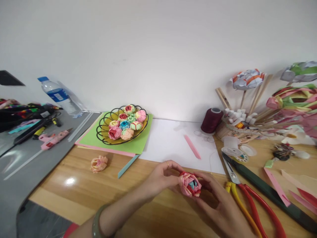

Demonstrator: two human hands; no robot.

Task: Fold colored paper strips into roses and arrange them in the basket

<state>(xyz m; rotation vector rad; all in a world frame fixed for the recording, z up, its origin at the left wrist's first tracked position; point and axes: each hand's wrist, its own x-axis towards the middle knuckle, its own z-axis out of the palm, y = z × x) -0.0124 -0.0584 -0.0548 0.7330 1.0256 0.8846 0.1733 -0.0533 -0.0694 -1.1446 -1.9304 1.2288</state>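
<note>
The pink paper flower is between the two hands, above the wooden table, and both are gripping it with the fingers. If the flower is the centre of the clock, the left hand comes to it from 9 to 10 o'clock, and the right hand comes from about 4 o'clock. No hand is nearer, because each one touches the flower. Its shape is almost round, so I cannot tell a clear long axis; the open side, with some blue in the middle, looks up to the person. The fingertips behind it are hidden.

From the flower, the pink strip lies at 12 o'clock on the white paper, and the blue strip lies between 9 and 10 o'clock. The basket of flowers is at 10 to 11 o'clock. The scissors are at 2 to 3 o'clock, nearer to the right hand.
</note>
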